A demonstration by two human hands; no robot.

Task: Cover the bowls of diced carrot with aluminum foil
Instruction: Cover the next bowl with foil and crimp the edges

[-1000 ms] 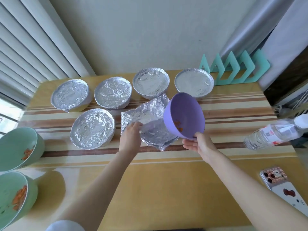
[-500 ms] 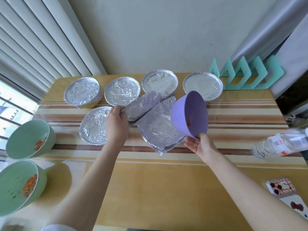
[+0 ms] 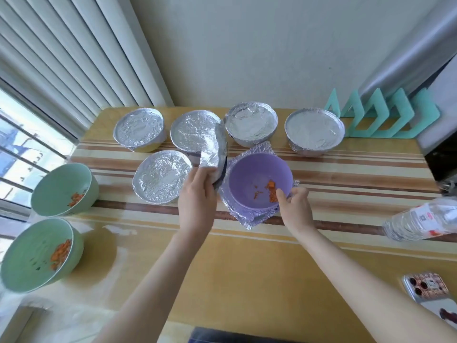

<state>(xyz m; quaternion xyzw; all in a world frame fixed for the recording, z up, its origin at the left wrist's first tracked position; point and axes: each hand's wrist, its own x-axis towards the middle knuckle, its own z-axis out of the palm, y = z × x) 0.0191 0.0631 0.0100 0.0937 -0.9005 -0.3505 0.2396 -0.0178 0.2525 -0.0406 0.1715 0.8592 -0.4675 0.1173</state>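
Moved: the purple bowl, tilted in the air a moment ago, now sits upright on the foil stack; the lifted foil sheet has swung up on edge, just left of the bowl
Purple bowl: middle of the table, uncovered, a little diced carrot low on its right side
Right hand: curled over the near rim, thumb inside, steadying it
Left hand: gripping the sheet by its lower edge
Meaning: bowl parked and a sheet freed, so I'd say laying it over the rim and crimping comes next; the spare sheets underneath may drag along
Done: nearest covered bowl, plus four in the row behind
Waiting: far green bowl and near green bowl at the left edge, both open, carrot inside
Around: water bottle and phone to the right, teal rack at the back
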